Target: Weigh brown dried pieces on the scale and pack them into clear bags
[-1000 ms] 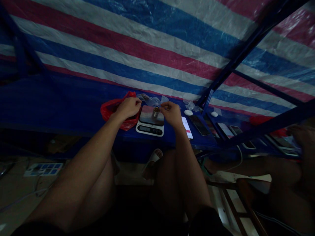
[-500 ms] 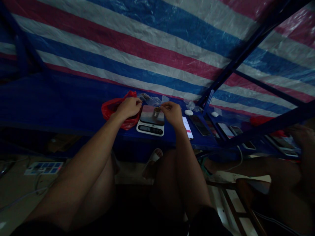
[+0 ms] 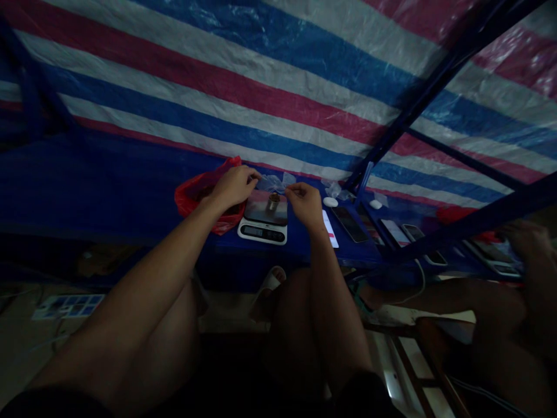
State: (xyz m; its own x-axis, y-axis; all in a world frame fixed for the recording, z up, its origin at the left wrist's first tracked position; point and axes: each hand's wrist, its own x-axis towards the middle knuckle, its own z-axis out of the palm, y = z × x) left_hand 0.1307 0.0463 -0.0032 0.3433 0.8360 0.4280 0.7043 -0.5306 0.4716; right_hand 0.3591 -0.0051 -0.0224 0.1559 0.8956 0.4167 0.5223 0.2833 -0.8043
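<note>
My left hand [image 3: 235, 184] and my right hand [image 3: 304, 201] are both pinched on a small clear plastic bag [image 3: 272, 183] held between them, just above a white digital scale [image 3: 263, 220]. A small metal cup [image 3: 273, 201] stands on the scale's platform. The left hand hovers in front of a red plastic bag [image 3: 194, 191] that lies on the blue table [image 3: 130, 191]. What is inside the clear bag is too dim to make out.
Right of the scale lie a white card with red print [image 3: 329, 227], several phones [image 3: 349, 223], two small white round cases [image 3: 331, 202] and more clear bags [image 3: 334, 188]. Blue metal frame bars [image 3: 435, 87] cross at the right. Another person's hand [image 3: 522, 238] works at the far right.
My left hand has moved up and right from the red bag to the clear bag. The view has shifted slightly.
</note>
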